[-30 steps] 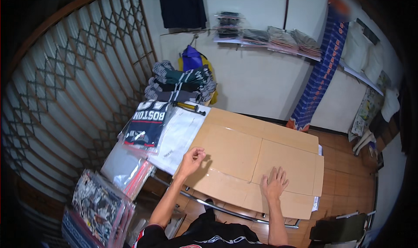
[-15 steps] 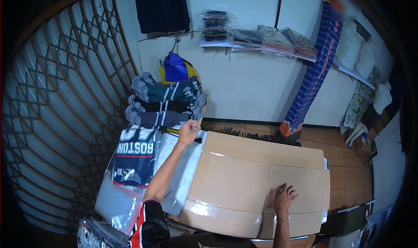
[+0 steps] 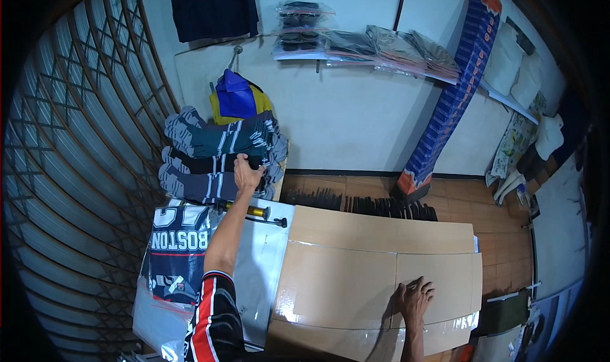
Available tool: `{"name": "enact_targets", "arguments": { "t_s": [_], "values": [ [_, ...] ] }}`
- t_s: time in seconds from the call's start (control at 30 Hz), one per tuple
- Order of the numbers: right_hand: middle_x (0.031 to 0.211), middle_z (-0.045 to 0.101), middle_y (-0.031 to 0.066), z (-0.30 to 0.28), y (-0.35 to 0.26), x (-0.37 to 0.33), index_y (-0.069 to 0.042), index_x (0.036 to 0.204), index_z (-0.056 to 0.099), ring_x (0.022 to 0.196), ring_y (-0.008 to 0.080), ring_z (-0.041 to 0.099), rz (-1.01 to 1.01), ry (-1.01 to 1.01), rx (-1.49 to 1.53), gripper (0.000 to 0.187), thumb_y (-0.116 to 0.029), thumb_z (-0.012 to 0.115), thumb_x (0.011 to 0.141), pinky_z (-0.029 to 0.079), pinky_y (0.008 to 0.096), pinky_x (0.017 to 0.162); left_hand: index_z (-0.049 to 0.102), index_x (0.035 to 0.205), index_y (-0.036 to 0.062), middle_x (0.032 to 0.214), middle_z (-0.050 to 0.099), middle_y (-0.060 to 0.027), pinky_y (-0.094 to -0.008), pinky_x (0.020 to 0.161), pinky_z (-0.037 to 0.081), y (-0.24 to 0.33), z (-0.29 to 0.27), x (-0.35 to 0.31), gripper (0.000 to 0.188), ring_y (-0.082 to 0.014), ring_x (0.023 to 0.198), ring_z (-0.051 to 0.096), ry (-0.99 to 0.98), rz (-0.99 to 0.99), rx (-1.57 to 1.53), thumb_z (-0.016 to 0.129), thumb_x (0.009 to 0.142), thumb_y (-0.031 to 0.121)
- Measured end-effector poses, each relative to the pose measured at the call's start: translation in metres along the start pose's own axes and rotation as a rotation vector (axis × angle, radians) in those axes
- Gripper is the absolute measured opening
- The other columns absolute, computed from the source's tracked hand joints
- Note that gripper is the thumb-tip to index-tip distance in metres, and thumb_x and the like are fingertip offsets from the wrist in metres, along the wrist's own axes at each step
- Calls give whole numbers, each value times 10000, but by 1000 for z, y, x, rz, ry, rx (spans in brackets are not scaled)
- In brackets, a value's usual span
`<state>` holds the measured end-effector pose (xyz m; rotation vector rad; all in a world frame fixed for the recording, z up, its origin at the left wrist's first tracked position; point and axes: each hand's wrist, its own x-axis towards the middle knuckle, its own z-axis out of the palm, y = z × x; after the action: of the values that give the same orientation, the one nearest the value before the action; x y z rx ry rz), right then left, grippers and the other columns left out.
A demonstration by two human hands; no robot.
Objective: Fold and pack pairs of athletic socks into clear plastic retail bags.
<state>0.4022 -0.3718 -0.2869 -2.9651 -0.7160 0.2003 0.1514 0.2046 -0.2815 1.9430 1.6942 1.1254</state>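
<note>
Reaching to black socks point(image 3: 206, 165), left hand point(image 3: 247, 176) with fingers part-spread, grip unclear; right hand point(image 3: 414, 300) empty, fingers loosely bent, over cardboard point(image 3: 343, 279)

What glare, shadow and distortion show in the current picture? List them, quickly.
Head view: glare whitens the clear tape near the left edge of the cardboard; head view: a dark shadow lies on the cardboard, left of the right hand and forearm; head view: the fisheye curves the folding gate, and the picture's corners go black; head view: the light looks bluish.
</note>
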Motion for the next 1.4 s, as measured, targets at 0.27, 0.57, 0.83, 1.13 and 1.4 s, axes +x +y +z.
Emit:
{"name": "enact_targets", "arguments": {
  "t_s": [0.27,0.57,0.83,1.13,1.4],
  "values": [
    [1495,334,474,15,3,4,85,1521,349,1383,638,342,2,49,-13,870,-503,631,945,293,637,1150,541,1180,30,1049,679,-226,-489,921,537,-16,2,10,521,-422,992,680,-20,-6,-24,814,781,226],
    [1504,323,469,17,4,4,86,1519,352,1381,632,344,16,69,-7,860,-501,621,950,288,639,1151,608,1220,16,1079,702,-256,-468,946,540,-24,-6,14,458,-434,1039,688,-139,-88,-163,798,820,135],
    [1520,310,460,18,5,3,76,1541,326,1404,621,320,28,49,-19,888,-518,614,947,271,629,1164,548,1347,130,1221,568,-288,-517,992,510,-8,-12,5,500,-494,1130,608,-202,151,-8,681,880,15],
    [1534,272,468,18,-3,2,84,1542,317,1419,634,281,-7,44,36,881,-496,616,950,241,637,1174,597,1292,113,1124,646,-296,-494,982,514,-47,-35,39,497,-485,1099,637,19,130,-59,631,823,-48],
    [1539,269,463,18,2,2,84,1548,310,1426,624,277,-1,58,26,877,-495,604,957,234,631,1179,581,1303,109,1164,683,-276,-457,1000,493,-26,-133,66,465,-454,1133,654,216,19,-208,620,845,37]
  ]
}}
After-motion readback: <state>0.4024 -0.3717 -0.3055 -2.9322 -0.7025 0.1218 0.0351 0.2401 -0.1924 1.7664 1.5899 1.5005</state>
